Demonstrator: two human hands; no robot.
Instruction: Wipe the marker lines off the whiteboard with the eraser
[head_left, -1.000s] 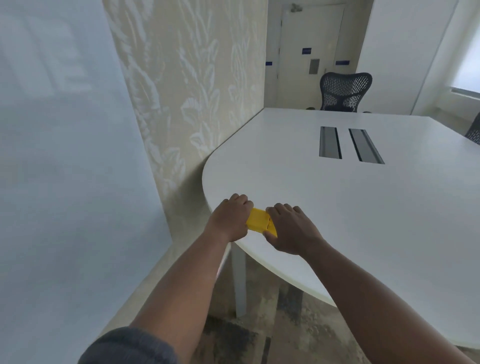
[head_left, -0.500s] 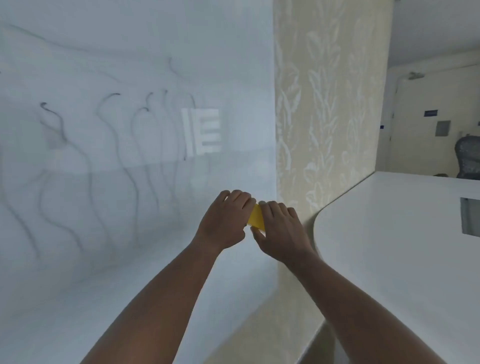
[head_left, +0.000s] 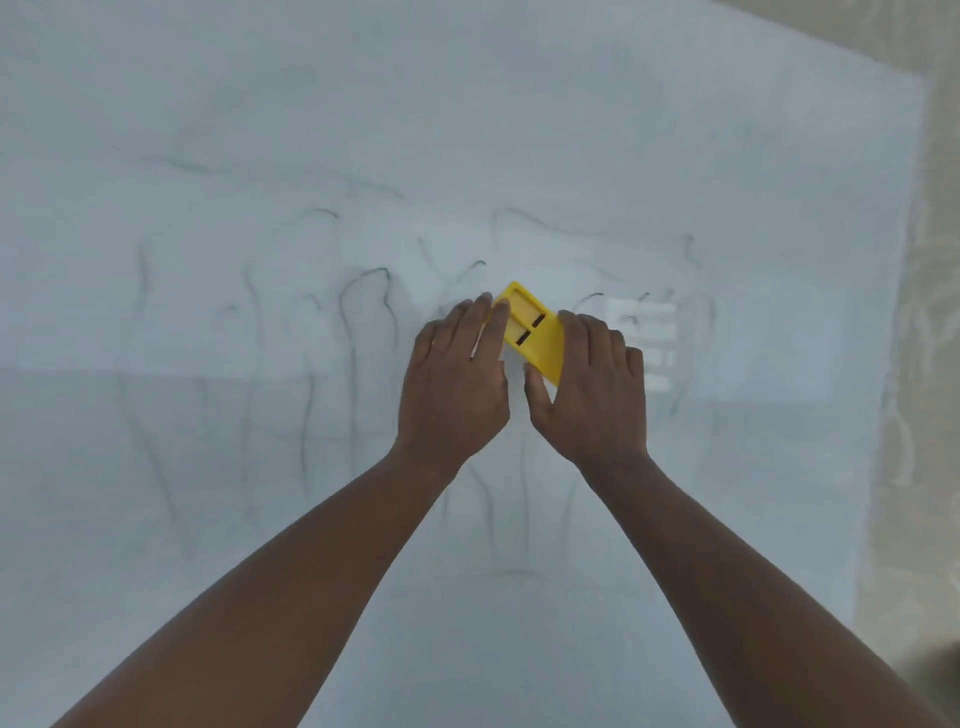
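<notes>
A large whiteboard (head_left: 208, 130) fills the view, crossed by several faint wavy dark marker lines (head_left: 363, 291). A yellow eraser (head_left: 537, 332) with two dark slots on its back sits tilted against the board near the centre. My left hand (head_left: 454, 384) holds its left edge with the fingertips. My right hand (head_left: 592, 389) grips its right side, thumb under the lower edge. Both forearms reach up from the bottom of the view. Lines run left, right and below the eraser.
A wall with pale leaf-pattern wallpaper (head_left: 930, 312) borders the whiteboard's right edge. A bright reflected patch (head_left: 644, 338) lies on the board just right of my right hand.
The view has swung from the white table to face the whiteboard straight on. Both hands have carried the eraser from the table edge up against the board among the lines.
</notes>
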